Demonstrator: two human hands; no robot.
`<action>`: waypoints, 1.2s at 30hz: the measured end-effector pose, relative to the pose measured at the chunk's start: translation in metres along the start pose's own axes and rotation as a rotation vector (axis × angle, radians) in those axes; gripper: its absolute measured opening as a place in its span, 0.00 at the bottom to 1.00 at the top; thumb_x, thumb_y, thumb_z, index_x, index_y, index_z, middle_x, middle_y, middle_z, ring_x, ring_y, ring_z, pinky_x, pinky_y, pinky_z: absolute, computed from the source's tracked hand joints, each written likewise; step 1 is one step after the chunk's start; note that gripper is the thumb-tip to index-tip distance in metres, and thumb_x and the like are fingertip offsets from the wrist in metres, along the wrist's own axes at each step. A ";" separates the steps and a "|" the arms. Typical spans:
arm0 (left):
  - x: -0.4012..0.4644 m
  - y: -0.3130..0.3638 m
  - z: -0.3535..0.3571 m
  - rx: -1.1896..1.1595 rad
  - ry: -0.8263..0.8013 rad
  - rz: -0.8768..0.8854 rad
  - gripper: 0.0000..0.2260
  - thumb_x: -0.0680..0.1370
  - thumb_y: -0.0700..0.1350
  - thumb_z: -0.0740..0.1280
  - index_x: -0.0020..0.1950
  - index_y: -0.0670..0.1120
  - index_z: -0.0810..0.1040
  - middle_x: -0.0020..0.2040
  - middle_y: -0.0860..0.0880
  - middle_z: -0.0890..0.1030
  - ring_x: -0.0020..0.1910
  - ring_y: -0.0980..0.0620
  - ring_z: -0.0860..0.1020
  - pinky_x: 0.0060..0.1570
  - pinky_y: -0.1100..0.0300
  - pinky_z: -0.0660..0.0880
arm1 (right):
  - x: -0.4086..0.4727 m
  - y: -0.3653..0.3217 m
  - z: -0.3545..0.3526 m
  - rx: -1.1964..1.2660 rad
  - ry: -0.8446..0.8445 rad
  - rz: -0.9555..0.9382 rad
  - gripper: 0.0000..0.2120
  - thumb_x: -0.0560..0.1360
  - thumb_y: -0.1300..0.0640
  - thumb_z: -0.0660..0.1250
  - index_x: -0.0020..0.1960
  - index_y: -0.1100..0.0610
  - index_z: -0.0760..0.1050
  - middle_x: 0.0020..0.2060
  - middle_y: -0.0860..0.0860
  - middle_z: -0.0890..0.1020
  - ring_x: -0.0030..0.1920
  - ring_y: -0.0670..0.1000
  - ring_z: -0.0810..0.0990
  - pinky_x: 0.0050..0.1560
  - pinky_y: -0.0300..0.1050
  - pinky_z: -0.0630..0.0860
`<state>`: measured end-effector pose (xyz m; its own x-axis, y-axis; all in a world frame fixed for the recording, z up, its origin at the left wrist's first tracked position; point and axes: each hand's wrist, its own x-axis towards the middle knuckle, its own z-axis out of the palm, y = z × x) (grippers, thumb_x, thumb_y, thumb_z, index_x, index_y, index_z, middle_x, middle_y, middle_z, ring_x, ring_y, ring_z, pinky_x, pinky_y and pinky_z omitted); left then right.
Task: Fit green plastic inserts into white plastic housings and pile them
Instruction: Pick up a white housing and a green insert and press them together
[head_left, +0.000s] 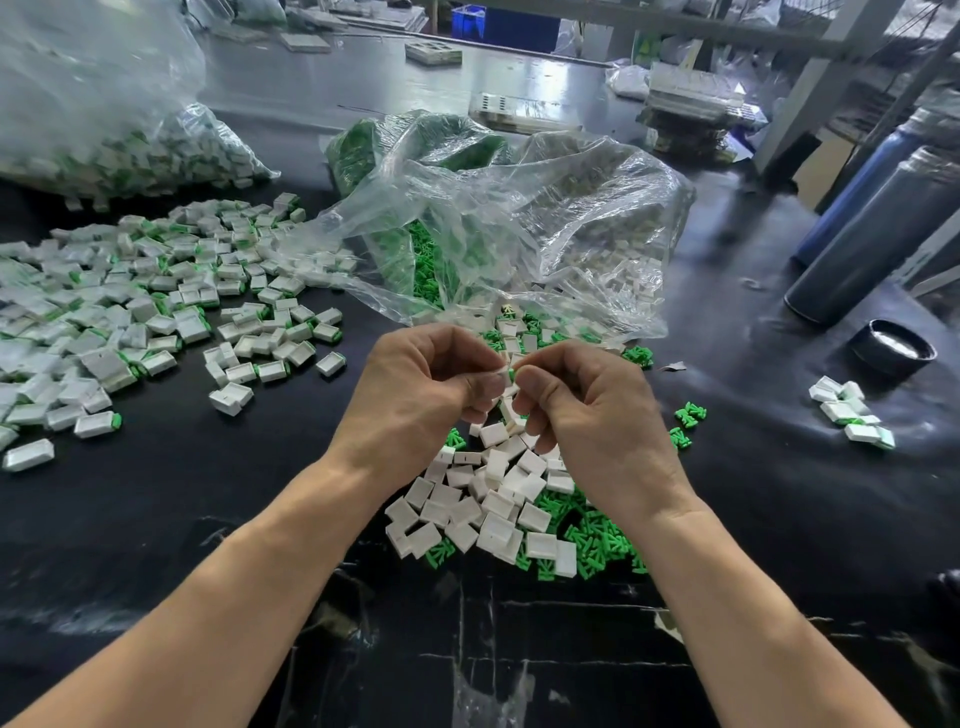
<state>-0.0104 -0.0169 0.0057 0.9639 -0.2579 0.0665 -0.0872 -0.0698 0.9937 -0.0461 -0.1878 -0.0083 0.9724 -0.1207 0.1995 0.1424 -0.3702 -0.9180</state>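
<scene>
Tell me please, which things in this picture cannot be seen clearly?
- Head view: the white housing and green insert pinched between left hand and right hand; fingers cover them, so how far they are joined is unknown.
- Parts inside the clear plastic bag: blurred by wrinkled film.
- Dark cylinders: cut off by the right edge.

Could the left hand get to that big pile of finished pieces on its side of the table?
Probably yes: nothing lies between the left hand and the finished pile, only bare table. Its grip is busy pinching a white housing.
</scene>
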 end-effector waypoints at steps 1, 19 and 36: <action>0.000 -0.001 0.000 0.011 0.005 0.015 0.06 0.75 0.31 0.74 0.46 0.41 0.84 0.40 0.44 0.86 0.36 0.51 0.83 0.39 0.59 0.83 | 0.000 0.000 0.000 -0.018 0.005 0.001 0.08 0.81 0.60 0.70 0.46 0.49 0.82 0.36 0.49 0.84 0.33 0.49 0.81 0.36 0.56 0.82; 0.000 -0.002 0.000 0.123 -0.022 0.101 0.07 0.74 0.28 0.73 0.42 0.40 0.84 0.36 0.46 0.85 0.33 0.51 0.82 0.37 0.54 0.84 | -0.003 -0.007 -0.001 -0.224 0.020 -0.052 0.06 0.79 0.61 0.71 0.46 0.52 0.83 0.34 0.46 0.83 0.34 0.46 0.80 0.37 0.52 0.82; 0.004 -0.007 0.008 -0.085 0.020 -0.014 0.03 0.75 0.33 0.74 0.48 0.39 0.83 0.39 0.45 0.85 0.36 0.50 0.83 0.40 0.58 0.84 | -0.002 -0.011 0.003 0.242 0.071 0.103 0.09 0.83 0.62 0.67 0.46 0.57 0.84 0.33 0.53 0.85 0.29 0.49 0.79 0.28 0.44 0.78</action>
<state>-0.0082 -0.0247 -0.0015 0.9697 -0.2385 0.0535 -0.0527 0.0095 0.9986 -0.0489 -0.1806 0.0000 0.9699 -0.2139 0.1166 0.0916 -0.1233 -0.9881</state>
